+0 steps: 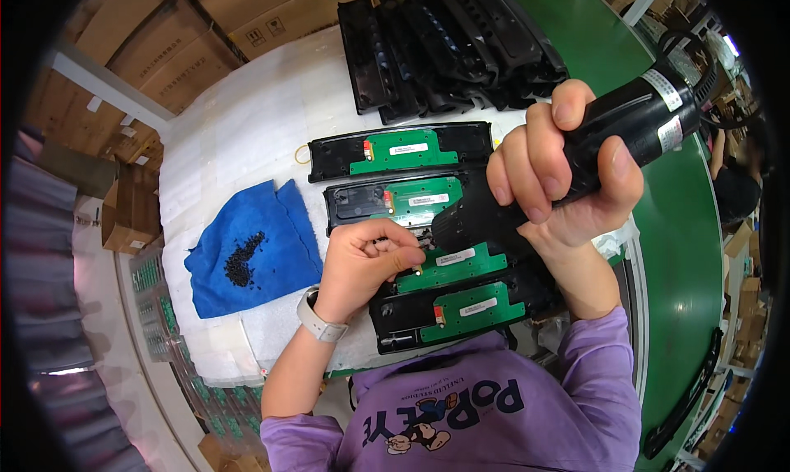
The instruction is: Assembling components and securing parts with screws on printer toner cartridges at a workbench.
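Note:
My right hand [559, 163] wraps round a black electric screwdriver [613, 126], its cable leading off at the upper right. The screwdriver's front end reaches over the row of panels, close to my left hand. My left hand [370, 262] is closed in a pinch over the third panel; what its fingertips hold is too small to make out. Several long black plastic panels lie side by side, each with a green circuit board: a far panel [399, 151], a second panel [354, 202], a third board [469, 262] partly hidden by my hands, and a near panel [403, 324].
Small black screws [243, 258] lie heaped on a blue cloth [280, 217] at the left of the white-covered table [239, 134]. More black plastic panels [448, 52] are piled at the back. A green floor [679, 307] runs along the right, and cardboard boxes [173, 48] stand behind.

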Demonstrator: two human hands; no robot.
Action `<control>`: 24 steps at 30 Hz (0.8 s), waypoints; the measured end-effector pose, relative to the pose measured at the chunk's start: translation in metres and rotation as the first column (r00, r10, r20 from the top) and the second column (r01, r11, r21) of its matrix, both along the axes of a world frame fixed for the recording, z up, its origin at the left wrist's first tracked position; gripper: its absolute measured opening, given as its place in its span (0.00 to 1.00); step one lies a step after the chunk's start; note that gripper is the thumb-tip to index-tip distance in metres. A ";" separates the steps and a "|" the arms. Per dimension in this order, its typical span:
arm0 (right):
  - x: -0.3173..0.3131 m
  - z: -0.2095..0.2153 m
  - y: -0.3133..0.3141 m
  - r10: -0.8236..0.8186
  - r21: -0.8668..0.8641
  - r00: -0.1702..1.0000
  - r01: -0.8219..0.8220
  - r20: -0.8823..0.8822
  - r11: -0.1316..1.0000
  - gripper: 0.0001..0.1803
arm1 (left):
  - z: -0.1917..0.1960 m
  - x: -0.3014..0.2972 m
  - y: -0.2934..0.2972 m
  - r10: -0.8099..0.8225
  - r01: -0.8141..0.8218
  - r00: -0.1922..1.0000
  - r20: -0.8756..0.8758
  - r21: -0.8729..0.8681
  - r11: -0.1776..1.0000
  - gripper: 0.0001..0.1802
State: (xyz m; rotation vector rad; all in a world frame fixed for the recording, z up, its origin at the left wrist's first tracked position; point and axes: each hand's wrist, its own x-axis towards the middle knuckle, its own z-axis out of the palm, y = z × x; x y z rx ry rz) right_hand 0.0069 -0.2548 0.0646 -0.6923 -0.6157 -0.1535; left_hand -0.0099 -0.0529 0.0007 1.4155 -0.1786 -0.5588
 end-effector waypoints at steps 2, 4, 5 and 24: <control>-0.001 -0.002 0.000 0.004 -0.022 1.000 -0.004 0.026 1.000 0.18 | -0.002 0.001 0.001 -0.015 0.015 1.000 0.007 -0.008 1.000 0.01; -0.002 -0.002 -0.001 0.006 -0.044 0.999 -0.004 0.051 0.999 0.19 | -0.005 0.002 0.002 -0.032 0.032 0.999 0.013 -0.016 0.999 0.01; -0.003 -0.001 -0.002 0.041 -0.078 0.997 -0.036 0.071 0.996 0.19 | -0.005 0.002 0.002 -0.037 0.037 0.999 0.009 -0.035 0.999 0.02; -0.011 -0.014 -0.006 -0.159 -0.497 0.980 0.078 -0.122 0.864 0.13 | -0.013 0.034 0.031 0.463 -0.457 0.886 -0.032 -0.229 0.859 0.11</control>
